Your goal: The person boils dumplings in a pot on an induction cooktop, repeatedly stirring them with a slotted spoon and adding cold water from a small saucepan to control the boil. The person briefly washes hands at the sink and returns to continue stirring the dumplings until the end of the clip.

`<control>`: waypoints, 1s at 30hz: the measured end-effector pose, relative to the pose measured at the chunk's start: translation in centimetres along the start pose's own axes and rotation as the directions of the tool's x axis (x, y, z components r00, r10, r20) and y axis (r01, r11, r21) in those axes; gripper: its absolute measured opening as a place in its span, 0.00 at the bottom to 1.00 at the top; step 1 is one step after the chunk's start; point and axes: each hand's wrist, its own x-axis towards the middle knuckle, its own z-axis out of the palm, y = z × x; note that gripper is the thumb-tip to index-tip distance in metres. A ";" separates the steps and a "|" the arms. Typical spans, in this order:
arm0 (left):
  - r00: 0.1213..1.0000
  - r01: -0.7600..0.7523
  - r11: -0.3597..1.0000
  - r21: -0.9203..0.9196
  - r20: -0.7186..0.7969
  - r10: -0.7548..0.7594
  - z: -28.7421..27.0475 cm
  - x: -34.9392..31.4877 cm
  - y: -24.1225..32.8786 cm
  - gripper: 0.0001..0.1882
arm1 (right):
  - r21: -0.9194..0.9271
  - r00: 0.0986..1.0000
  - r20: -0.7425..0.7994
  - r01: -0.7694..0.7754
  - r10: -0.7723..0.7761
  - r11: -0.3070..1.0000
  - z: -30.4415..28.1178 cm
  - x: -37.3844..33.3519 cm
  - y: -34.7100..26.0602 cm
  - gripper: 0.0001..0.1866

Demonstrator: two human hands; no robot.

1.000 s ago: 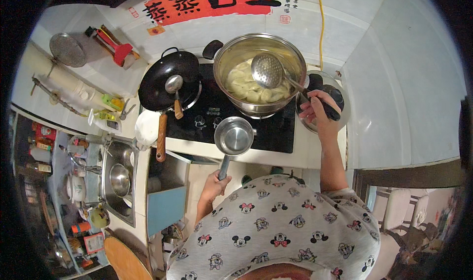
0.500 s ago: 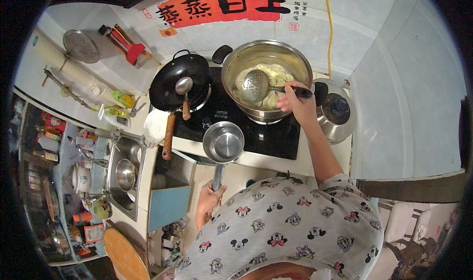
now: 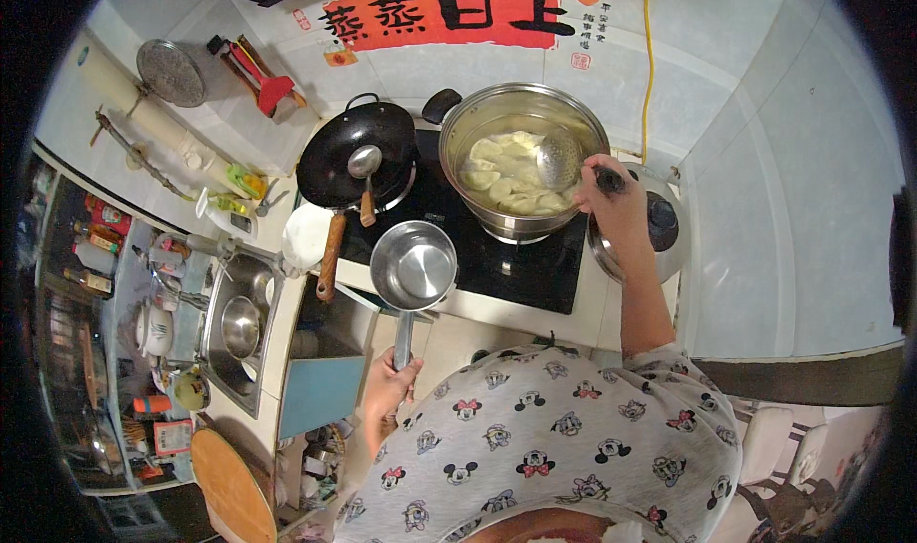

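Note:
My right hand point(image 3: 611, 204) is closed round the black handle of a metal skimmer point(image 3: 559, 159). Its perforated bowl is at the right side of a large steel pot point(image 3: 521, 223) on the cooktop, partly in the liquid. Several pale dumplings point(image 3: 516, 199) lie in that liquid, to the left of and below the skimmer. Lower down, my left hand point(image 3: 388, 388) grips the handle of a small steel saucepan point(image 3: 414, 266), held over the front edge of the cooktop. The saucepan's shiny inside faces up, and no food shows in it.
A black wok point(image 3: 344, 161) with a spoon point(image 3: 365, 163) in it rests left of the pot, its wooden handle point(image 3: 331, 256) pointing toward me. A lid point(image 3: 659, 223) is right of the pot. Further left are a sink point(image 3: 263, 381) and a blue open drawer point(image 3: 322, 395).
The skimmer has moved from the pot's left-middle to its right side, baring more dumplings. My right hand has gone slightly right and down. The saucepan has shifted a little left.

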 end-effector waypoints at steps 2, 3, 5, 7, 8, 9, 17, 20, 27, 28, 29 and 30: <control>1.000 0.007 1.000 0.014 -0.024 -0.007 -0.1 -0.3 0.9 0.09 | 0.039 0.999 0.044 0.026 -0.028 0.999 -0.7 -1.1 -1.2 0.08; 0.999 0.000 1.000 -0.004 -0.043 0.000 0.1 -0.7 1.8 0.09 | 0.010 0.998 0.050 0.043 -0.043 0.999 -1.1 -1.4 -1.2 0.08; 0.998 -0.036 0.999 0.034 -0.059 0.038 -0.1 -0.9 3.1 0.09 | -0.049 0.995 0.065 0.078 -0.075 0.996 -1.9 -1.9 -0.9 0.09; 0.995 -0.074 0.994 0.085 -0.054 0.079 -0.1 -1.5 4.9 0.10 | -0.079 0.983 0.101 0.159 -0.151 0.984 -2.3 -2.5 -1.3 0.10; 0.994 -0.086 0.991 0.100 -0.051 0.091 -0.2 -1.3 5.7 0.10 | -0.094 0.976 0.116 0.197 -0.186 0.976 -2.6 -2.7 -1.3 0.10; 0.994 -0.094 0.989 0.116 -0.050 0.100 -0.4 -1.2 6.3 0.10 | -0.111 0.953 0.126 0.288 -0.274 0.951 -2.9 -2.8 -0.8 0.11; 0.963 -0.268 0.953 0.139 0.036 0.266 1.1 2.0 12.1 0.10 | 0.144 0.954 -0.015 0.300 -0.301 0.943 -2.1 -4.5 1.7 0.08; 0.951 -0.309 0.939 0.148 0.058 0.304 2.3 3.5 13.8 0.11 | 0.198 0.963 -0.050 0.268 -0.263 0.943 -2.3 -4.7 2.0 0.07; 0.916 -0.400 0.903 0.155 0.106 0.387 5.1 6.8 16.6 0.10 | 0.125 0.942 -0.078 0.335 -0.328 0.934 -3.3 -5.3 2.5 0.07; 0.914 -0.403 0.902 0.155 0.119 0.388 5.3 7.2 16.9 0.10 | 0.135 0.942 -0.092 0.334 -0.324 0.933 -3.3 -5.4 2.7 0.07; 0.912 -0.406 0.901 0.154 0.132 0.389 5.4 7.6 17.1 0.10 | 0.145 0.942 -0.105 0.333 -0.320 0.932 -3.4 -5.5 2.8 0.07; 0.911 -0.406 0.901 0.154 0.146 0.386 5.7 8.0 17.1 0.10 | 0.140 0.938 -0.107 0.341 -0.329 0.929 -3.4 -5.7 2.8 0.07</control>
